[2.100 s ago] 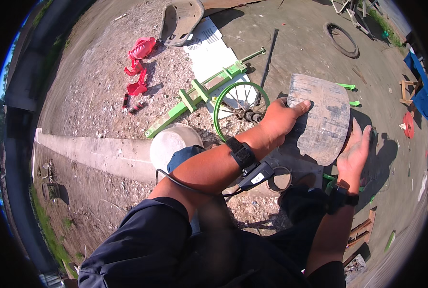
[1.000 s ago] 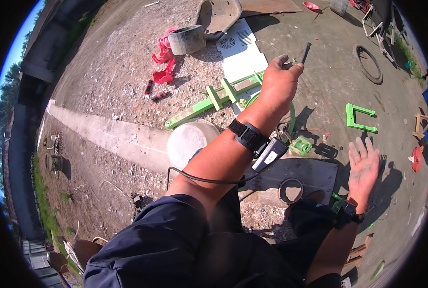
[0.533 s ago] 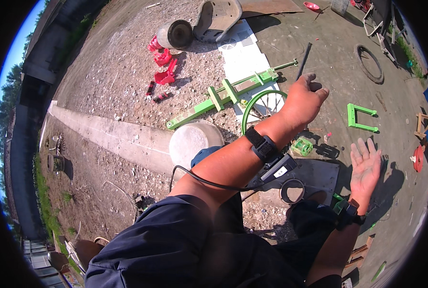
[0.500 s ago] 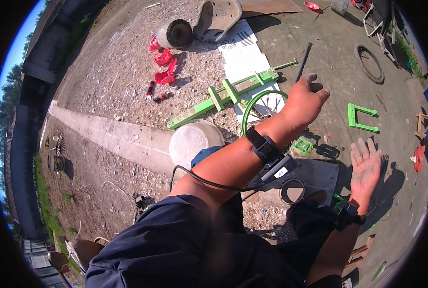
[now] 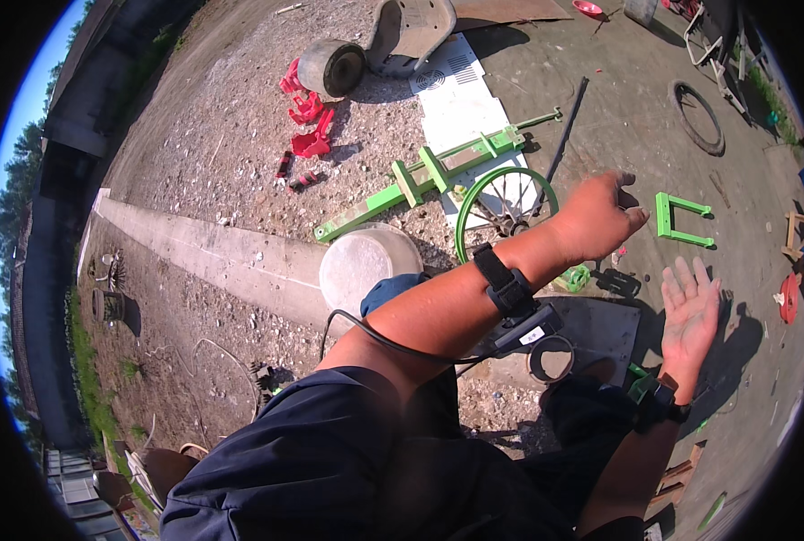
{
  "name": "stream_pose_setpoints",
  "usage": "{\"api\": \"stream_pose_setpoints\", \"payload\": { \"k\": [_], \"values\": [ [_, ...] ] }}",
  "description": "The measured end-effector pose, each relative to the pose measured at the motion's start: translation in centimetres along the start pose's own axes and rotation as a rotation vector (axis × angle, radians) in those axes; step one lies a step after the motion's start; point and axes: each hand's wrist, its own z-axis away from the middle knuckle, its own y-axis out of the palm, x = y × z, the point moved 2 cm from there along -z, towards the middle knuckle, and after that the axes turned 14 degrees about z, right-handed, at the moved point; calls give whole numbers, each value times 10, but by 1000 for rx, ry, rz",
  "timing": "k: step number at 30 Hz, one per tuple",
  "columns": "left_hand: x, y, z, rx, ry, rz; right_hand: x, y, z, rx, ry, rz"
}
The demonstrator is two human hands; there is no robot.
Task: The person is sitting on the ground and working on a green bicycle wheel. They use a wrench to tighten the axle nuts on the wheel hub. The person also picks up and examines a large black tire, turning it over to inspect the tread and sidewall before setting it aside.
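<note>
My left hand (image 5: 602,216) hangs over the ground beside a green-rimmed spoked wheel (image 5: 460,219). Its thumb and a finger stand apart, with nothing seen between them; the other fingers are partly hidden. Lower right, my right hand (image 5: 690,305) is palm up with its fingers spread, holding nothing. Between the two hands and farther right lies a green U-shaped metal bracket (image 5: 664,216), touched by neither. Below my left wrist sits a small green part (image 5: 574,278), partly covered by the arm. A long green metal frame (image 5: 366,215) lies behind the wheel.
A round pale stool-like top (image 5: 357,263) stands left of my forearm. Farther off are a white perforated panel (image 5: 447,99), a dark rod (image 5: 567,128), a metal seat (image 5: 411,36), red plastic parts (image 5: 312,142), a roller-like cylinder (image 5: 323,68) and a tyre (image 5: 696,117).
My left hand has moved right and slightly down, toward my right hand, uncovering more of the wheel and the rod. My right hand has barely moved.
</note>
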Motion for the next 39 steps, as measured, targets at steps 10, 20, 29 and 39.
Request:
{"api": "stream_pose_setpoints", "payload": {
  "k": [10, 20, 29, 39],
  "values": [
    [-19, 28, 29, 539, 12, -701, 0, -2, 0, 8, 11, -27],
    [-15, 27, 30, 694, -12, -767, 2, 3, 4, 21, -1, -6],
    [-37, -20, 9, 175, 163, -595, 9, 4, 6, 59, -3, -44],
    [12, -48, -29, -121, 422, 208, 18, 15, 6, -195, -250, 136]
  ]
}}
